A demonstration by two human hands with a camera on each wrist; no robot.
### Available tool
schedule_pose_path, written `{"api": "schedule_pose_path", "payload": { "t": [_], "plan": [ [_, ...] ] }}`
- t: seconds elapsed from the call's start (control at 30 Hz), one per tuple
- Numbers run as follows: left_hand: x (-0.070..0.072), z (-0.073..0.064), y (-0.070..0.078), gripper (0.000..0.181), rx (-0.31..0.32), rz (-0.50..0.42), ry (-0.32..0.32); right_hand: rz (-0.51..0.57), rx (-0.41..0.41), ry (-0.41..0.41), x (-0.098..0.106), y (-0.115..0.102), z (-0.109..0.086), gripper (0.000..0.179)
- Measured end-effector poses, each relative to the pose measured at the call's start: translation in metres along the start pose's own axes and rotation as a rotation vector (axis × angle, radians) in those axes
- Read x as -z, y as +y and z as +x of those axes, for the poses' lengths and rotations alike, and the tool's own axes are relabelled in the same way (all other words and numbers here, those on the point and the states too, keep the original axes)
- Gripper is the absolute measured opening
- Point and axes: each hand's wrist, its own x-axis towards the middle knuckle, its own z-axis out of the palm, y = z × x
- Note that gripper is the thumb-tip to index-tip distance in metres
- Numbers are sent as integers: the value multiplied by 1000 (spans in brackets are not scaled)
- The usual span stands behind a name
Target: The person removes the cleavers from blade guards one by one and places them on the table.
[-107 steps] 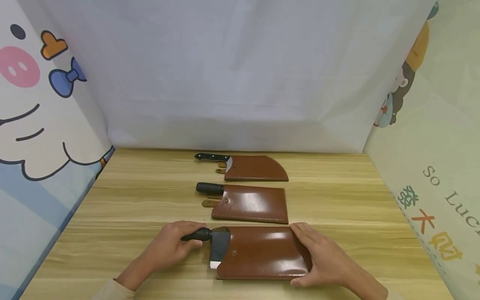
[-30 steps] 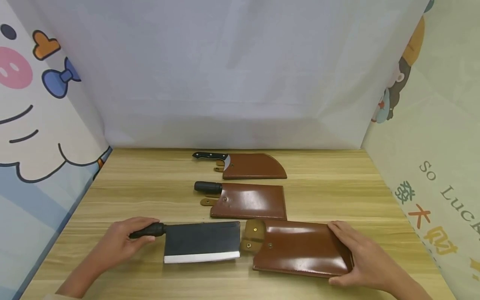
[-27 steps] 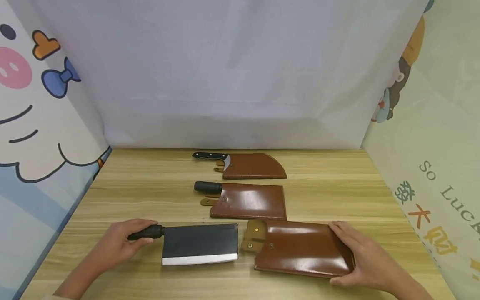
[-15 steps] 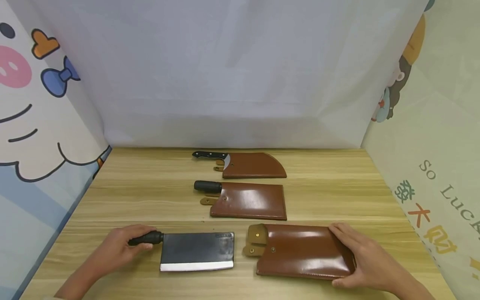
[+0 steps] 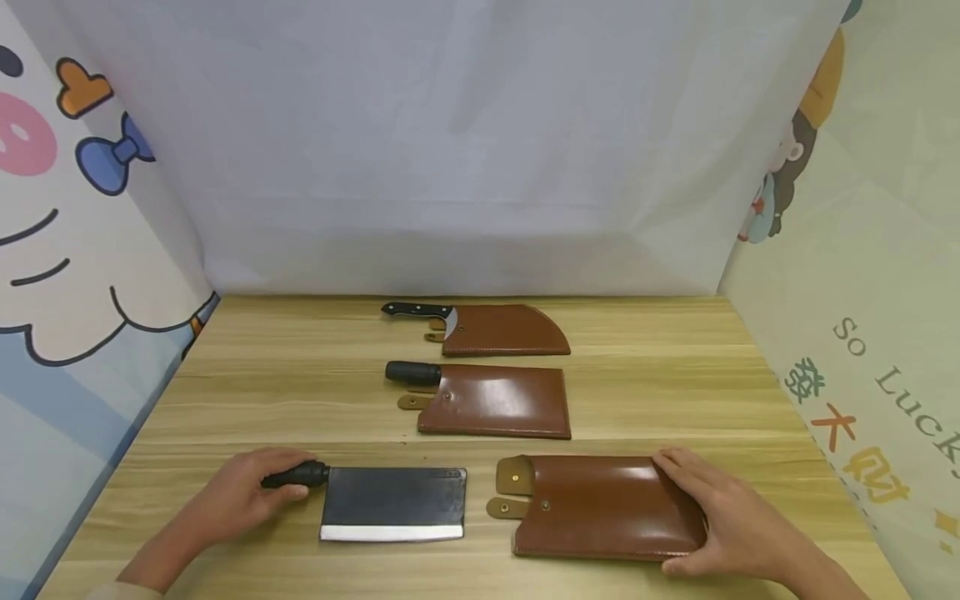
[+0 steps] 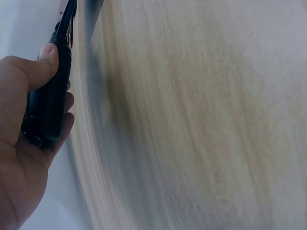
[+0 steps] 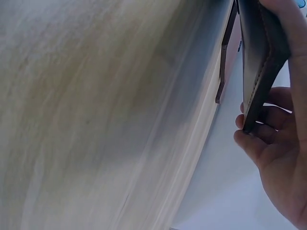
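Once drawn clear of the leather, lay bare along the whole blade. Held the cleaver (image 5: 393, 500) at the near left of the tabletop (image 5: 247, 400), seemingly flat on the wood, with the pale edge to the near side. Kept the left grip (image 5: 243, 492) curled about the black handle (image 5: 311, 474), thumb against one side and fingers against the other. Clasped the right end of the brown sheath (image 5: 615, 504) in the right grip (image 5: 727, 517), thumb at the near edge and fingers at the far one. Lay just right of the blade, not touching it.

Had changed within a few seconds from a blade mostly covered to one fully out, then apparently lowered. Had also slid the sheath to the right, with hardly a shift in the last half second. Meant, in all likelihood, the parting of cleaver from cover was done, with neither one released yet.

Aimed a studded flap (image 5: 515, 475) and a strap (image 5: 508, 507) toward the blade, a likely snag in that gap. Saw beyond these a middle sheath (image 5: 498, 400) with a stubby handle (image 5: 408, 372), close enough to limit room on the far side. Noted farther back a rounded sheath (image 5: 510, 329) with a riveted handle (image 5: 411, 309), below a white cloth (image 5: 465, 150).
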Motion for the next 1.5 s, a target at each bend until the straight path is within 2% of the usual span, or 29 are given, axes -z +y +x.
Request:
{"api": "schedule_pose_path", "payload": {
  "t": [0.1,0.33,0.47,0.57,0.77,0.93,1.03,1.1,1.23,1.33,1.5],
  "plan": [
    [0,-1,0,39,18,7,-22,-10,-4,-8,-3,2,0,122],
    [-6,-4,-2,39,5,48,4,-2,8,-26,-10,4,1,123],
    [-9,-5,-6,40,2,42,-1,2,8,-33,-12,4,3,123],
    [-11,-5,-8,41,17,35,-14,17,-10,-68,-14,5,4,124],
    [-9,-3,-5,42,82,27,-57,51,-60,-151,-18,7,6,127],
    [-5,2,0,46,190,23,-120,55,-49,-186,-18,7,8,126],
    [-2,8,1,49,257,-1,-129,57,-38,-186,-14,6,11,124],
    [1,15,2,49,275,-8,-112,54,-29,-174,-9,6,14,120],
    [7,32,3,50,246,20,-74,33,11,-121,-1,6,25,111],
    [11,47,7,53,224,47,-72,9,48,-87,3,5,37,107],
    [11,68,13,60,214,74,-67,-9,62,-66,9,2,57,104]
  ]
}}
